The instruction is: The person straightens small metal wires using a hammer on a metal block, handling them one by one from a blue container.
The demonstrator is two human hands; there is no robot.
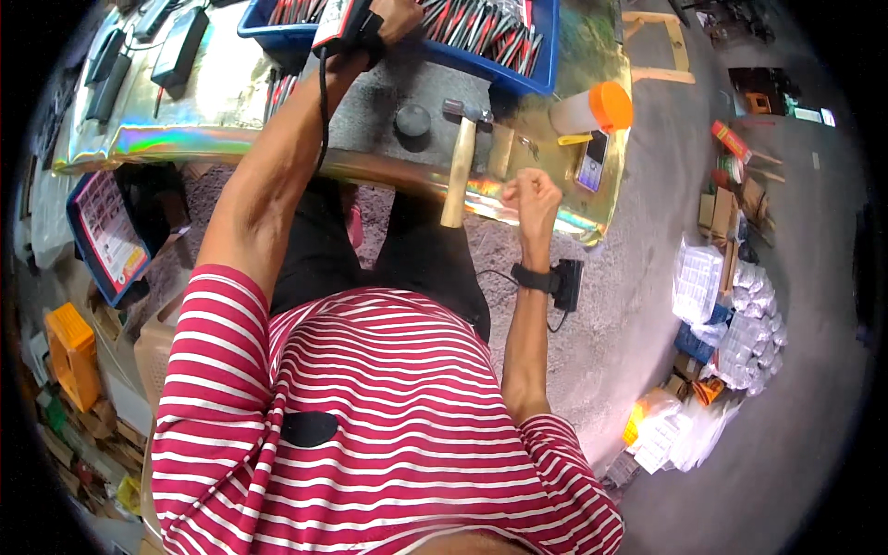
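Observation:
My left hand (400, 17) reaches to the far side of the table, against a blue tray (552, 46) full of slim red, black and silver tools (486, 32). Its fingers are partly cut off by the picture's upper edge, so any hold is hidden. My right hand (534, 196) hovers at the table's near edge with its fingers curled in; I cannot make out anything in them. Beside it lies a hammer (460, 166), its wooden handle jutting over the edge toward me. A round dark grey disc (413, 120) sits left of the hammer head.
Right of the hammer are a clear jar with an orange lid (610, 106), a small yellow-handled item (574, 140) and a phone (593, 162). Black boxes with cables (180, 46) lie far left. Plastic-wrapped packs (740, 324) stand on the floor at right, an orange crate (72, 356) at left.

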